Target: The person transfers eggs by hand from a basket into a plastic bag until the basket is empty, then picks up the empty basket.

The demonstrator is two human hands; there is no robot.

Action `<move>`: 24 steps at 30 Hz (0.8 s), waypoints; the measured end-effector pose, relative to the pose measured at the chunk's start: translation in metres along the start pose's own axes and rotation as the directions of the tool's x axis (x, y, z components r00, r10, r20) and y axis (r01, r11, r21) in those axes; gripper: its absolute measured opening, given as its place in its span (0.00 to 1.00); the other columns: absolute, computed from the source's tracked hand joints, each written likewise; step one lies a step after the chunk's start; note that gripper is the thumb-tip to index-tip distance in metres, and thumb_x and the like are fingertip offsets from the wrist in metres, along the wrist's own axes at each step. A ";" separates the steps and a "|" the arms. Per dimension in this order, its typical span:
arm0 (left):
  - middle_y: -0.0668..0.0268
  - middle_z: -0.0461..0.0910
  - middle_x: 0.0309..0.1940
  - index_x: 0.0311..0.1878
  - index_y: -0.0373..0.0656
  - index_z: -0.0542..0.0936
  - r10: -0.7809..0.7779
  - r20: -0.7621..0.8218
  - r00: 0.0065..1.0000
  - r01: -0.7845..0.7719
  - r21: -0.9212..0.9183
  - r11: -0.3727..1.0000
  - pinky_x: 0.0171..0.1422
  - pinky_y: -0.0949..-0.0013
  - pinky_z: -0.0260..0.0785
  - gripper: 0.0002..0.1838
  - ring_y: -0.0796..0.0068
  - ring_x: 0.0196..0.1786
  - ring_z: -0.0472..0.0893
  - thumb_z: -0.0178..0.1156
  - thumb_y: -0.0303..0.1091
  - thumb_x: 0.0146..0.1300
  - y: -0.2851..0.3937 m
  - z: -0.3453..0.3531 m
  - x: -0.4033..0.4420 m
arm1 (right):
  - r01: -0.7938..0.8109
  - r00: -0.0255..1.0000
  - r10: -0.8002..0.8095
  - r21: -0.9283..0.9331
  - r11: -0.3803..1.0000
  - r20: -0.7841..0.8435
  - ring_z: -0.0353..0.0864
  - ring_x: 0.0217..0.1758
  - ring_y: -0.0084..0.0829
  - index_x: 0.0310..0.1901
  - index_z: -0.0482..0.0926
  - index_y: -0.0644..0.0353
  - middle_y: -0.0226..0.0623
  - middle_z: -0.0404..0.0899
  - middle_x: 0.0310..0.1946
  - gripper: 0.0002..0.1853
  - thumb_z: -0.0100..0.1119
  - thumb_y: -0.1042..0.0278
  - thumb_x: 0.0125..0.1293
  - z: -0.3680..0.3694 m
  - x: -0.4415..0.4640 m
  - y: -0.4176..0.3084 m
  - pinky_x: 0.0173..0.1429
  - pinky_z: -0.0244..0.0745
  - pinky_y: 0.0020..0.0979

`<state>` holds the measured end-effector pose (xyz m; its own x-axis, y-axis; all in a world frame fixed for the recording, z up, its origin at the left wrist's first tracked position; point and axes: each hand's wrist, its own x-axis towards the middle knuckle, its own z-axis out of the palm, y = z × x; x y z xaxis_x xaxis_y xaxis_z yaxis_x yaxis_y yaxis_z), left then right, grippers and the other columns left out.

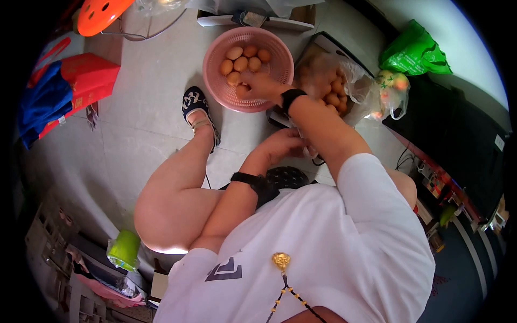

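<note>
My right hand (258, 86) is inside the pink plastic basket (211, 86), its fingers closed around a brown egg (242, 91). Several other brown eggs (240, 64) lie together on the basket's floor. To the right, a clear plastic bag (360, 89) full of brown eggs (336, 99) sits in a dark box (328, 40). My left hand (284, 144) is below the box, partly behind my right forearm. Its fingers are closed on the near edge of the plastic bag; their tips are partly hidden.
A green bag (414, 51) and a clear bag of fruit (394, 89) stand at the right, beside a dark screen (458, 145). A red bag (89, 81) with blue cloth is at the left. An orange perforated object (102, 13) lies at the top left. My shoe (195, 101) rests near the basket.
</note>
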<state>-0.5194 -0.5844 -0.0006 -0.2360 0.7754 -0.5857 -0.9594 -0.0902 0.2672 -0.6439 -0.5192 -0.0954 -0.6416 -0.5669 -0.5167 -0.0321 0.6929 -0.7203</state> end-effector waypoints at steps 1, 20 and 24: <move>0.63 0.83 0.46 0.55 0.39 0.77 -0.005 0.024 1.000 0.005 0.022 1.000 0.54 0.67 0.73 0.20 0.70 0.49 0.82 0.63 0.40 0.64 -0.002 -0.003 0.005 | 0.073 0.996 -0.062 0.183 0.980 -0.068 0.82 0.42 0.34 0.55 0.77 0.53 0.37 0.82 0.42 0.19 0.59 0.62 0.62 -0.015 -0.013 -0.006 0.48 0.75 0.33; 0.57 0.84 0.40 0.41 0.42 0.79 0.192 0.043 0.980 -0.175 -0.254 0.951 0.60 0.55 0.73 0.09 0.63 0.49 0.82 0.60 0.37 0.65 -0.008 0.013 0.014 | -0.394 0.631 0.451 0.240 0.887 -0.631 0.83 0.48 0.42 0.56 0.75 0.60 0.45 0.83 0.44 0.26 0.66 0.55 0.60 -0.034 -0.184 0.106 0.53 0.77 0.36; 0.57 0.84 0.39 0.40 0.42 0.79 0.185 0.072 0.980 -0.161 -0.254 0.954 0.60 0.54 0.73 0.08 0.62 0.49 0.83 0.61 0.36 0.65 -0.009 0.011 0.017 | -0.441 0.652 0.383 0.084 0.894 -0.654 0.79 0.52 0.52 0.58 0.74 0.53 0.49 0.80 0.50 0.27 0.66 0.55 0.59 -0.036 -0.175 0.088 0.56 0.75 0.42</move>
<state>-0.5134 -0.5630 -0.0042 -0.3978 0.7880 -0.4699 -0.9160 -0.3702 0.1547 -0.5616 -0.3428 -0.0517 -0.9319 0.1870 -0.3107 0.3185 0.8316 -0.4549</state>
